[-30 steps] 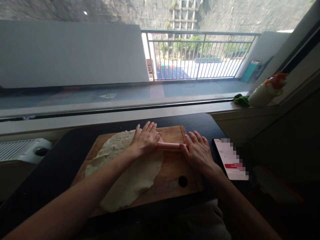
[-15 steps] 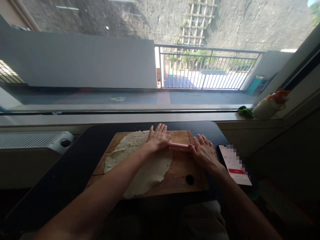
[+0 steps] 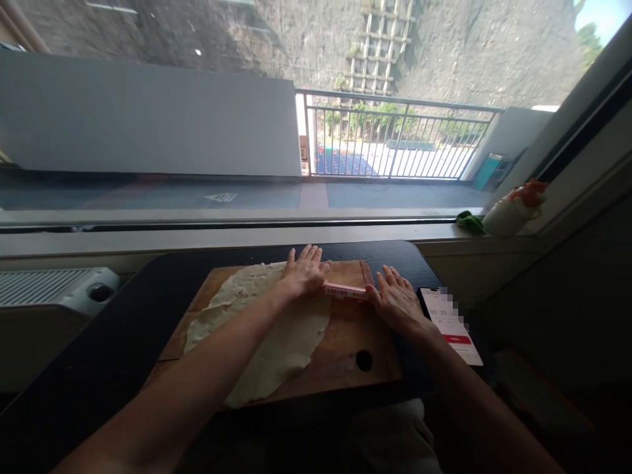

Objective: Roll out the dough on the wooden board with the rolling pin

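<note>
A large thin sheet of pale dough (image 3: 281, 349) with an uneven edge lies across the left and middle of a wooden cutting board (image 3: 345, 339). On it, my left hand (image 3: 303, 270) rests palm down, fingers stretched out, over the left end of a pink rolling pin (image 3: 344, 291). Only the pin's middle shows, with printed lettering on it. My right hand (image 3: 397, 301) lies flat over the pin's other end, fingers extended, at the board's right edge. My left forearm hides part of the dough.
The board sits on a dark table (image 3: 133, 316). A phone (image 3: 451, 326) showing a timer lies right of my right hand. Behind the table runs a windowsill (image 3: 247, 242) with a white pot (image 3: 508, 216) and a green cloth-like item (image 3: 470, 222). A radiator (image 3: 54, 289) stands at left.
The view has shifted slightly to the right. The pin has turned, so more of its lettering shows. Both hands stay flat on it in nearly the same place over the board.
</note>
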The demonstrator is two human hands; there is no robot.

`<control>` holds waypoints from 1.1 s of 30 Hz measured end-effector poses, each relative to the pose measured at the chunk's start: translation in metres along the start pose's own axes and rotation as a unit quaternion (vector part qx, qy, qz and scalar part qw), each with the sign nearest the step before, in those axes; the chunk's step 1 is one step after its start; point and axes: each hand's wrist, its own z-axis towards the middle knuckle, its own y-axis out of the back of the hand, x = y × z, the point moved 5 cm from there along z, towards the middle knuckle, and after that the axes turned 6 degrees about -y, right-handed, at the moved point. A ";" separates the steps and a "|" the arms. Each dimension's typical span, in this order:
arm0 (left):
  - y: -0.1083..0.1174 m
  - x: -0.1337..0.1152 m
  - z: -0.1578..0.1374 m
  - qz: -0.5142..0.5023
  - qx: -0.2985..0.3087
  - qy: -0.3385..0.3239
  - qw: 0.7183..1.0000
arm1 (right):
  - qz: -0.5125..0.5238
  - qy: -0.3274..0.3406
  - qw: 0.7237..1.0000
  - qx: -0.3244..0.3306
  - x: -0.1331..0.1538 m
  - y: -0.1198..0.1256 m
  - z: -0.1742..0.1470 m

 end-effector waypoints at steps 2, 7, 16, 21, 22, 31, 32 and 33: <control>-0.003 -0.003 -0.024 0.012 -0.033 -0.038 0.999 | 0.005 0.030 1.000 -0.007 0.002 0.000 -0.022; -0.011 -0.009 -0.087 0.032 -0.107 -0.109 0.988 | 0.015 0.123 0.992 -0.034 0.005 -0.005 -0.082; -0.001 -0.005 -0.031 -0.010 -0.023 -0.048 0.999 | 0.003 0.048 0.999 -0.011 0.002 -0.003 -0.031; -0.009 -0.008 -0.085 0.000 -0.084 -0.100 0.991 | 0.028 0.160 0.986 -0.050 -0.005 -0.005 -0.079; -0.010 -0.008 -0.082 -0.005 -0.078 -0.091 0.993 | 0.037 0.159 0.985 -0.049 -0.009 -0.004 -0.076; 0.042 0.009 -0.090 -0.043 -0.148 -0.149 0.977 | 0.132 0.190 0.973 -0.017 0.014 0.033 -0.016; 0.047 0.019 -0.101 -0.027 -0.164 -0.139 0.976 | 0.135 0.202 0.970 -0.023 0.027 0.034 -0.014; 0.051 0.031 -0.110 -0.010 -0.175 -0.123 0.977 | 0.140 0.217 0.966 -0.024 0.042 0.033 -0.012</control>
